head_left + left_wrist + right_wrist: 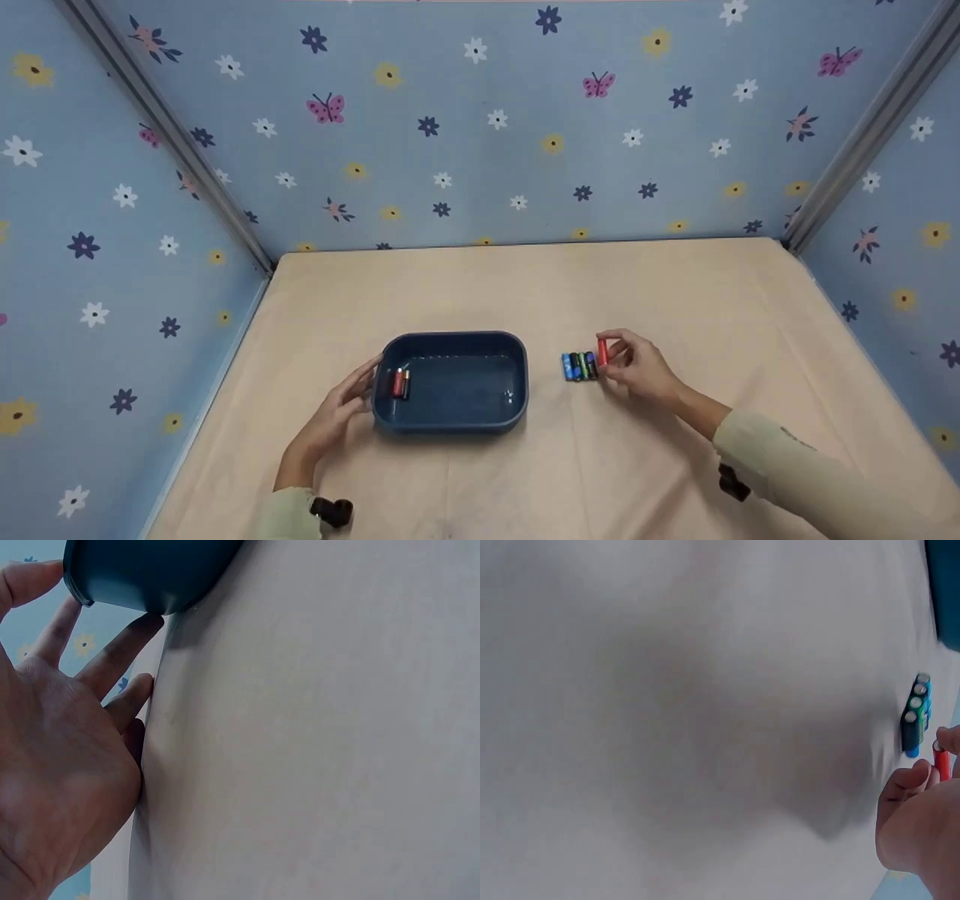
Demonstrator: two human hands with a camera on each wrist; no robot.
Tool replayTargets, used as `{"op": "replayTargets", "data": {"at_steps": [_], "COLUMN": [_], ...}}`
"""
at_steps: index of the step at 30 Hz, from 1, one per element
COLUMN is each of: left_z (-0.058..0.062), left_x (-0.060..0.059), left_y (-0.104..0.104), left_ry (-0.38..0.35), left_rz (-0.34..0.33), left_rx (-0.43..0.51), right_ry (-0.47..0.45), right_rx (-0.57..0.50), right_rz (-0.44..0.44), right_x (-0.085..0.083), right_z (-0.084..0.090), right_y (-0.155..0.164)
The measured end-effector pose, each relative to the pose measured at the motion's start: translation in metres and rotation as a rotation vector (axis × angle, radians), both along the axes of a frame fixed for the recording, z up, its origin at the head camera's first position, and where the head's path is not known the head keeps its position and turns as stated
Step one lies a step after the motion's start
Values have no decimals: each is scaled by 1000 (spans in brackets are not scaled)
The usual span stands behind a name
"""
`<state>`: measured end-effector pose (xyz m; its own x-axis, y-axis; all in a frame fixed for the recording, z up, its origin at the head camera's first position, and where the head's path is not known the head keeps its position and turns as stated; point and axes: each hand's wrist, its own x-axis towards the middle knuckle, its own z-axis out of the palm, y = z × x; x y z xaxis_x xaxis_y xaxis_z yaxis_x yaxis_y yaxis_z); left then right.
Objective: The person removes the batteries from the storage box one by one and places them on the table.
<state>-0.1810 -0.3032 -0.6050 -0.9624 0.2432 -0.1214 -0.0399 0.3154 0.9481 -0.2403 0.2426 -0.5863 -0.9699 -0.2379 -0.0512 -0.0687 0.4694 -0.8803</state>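
A dark blue tray [450,420] sits on the beige table, with a red battery [397,382] and a second battery beside it in its left end. My left hand [341,405] rests with straight fingers against the tray's left wall; the left wrist view shows the fingers [112,652] touching the tray [142,574]. To the right of the tray lies a row of batteries [578,366], blue, green and black. My right hand [634,367] pinches a red battery [601,352] at the right end of that row, also seen as the red battery [941,761] beside the row [915,716].
Blue walls with flowers and butterflies close the table [525,292] in at the back and both sides. Metal posts [862,142] stand in the back corners. A black wrist camera mount [331,512] shows on the left sleeve.
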Motion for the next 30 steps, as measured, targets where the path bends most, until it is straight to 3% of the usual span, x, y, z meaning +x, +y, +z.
{"op": "replayTargets", "data": {"at_steps": [6, 13, 30], "left_z": [2, 3, 2], "left_x": [0, 0, 0], "left_y": [0, 0, -1], "left_ry": [8, -7, -25], "left_rz": [0, -1, 23], "left_rx": [-19, -6, -4], "right_ry": [-22, -61, -83], "right_rx": [80, 101, 170], "right_rz": [71, 115, 127], "right_x": [-8, -11, -11], "right_z": [-5, -2, -2], "right_y": [6, 5, -2]}}
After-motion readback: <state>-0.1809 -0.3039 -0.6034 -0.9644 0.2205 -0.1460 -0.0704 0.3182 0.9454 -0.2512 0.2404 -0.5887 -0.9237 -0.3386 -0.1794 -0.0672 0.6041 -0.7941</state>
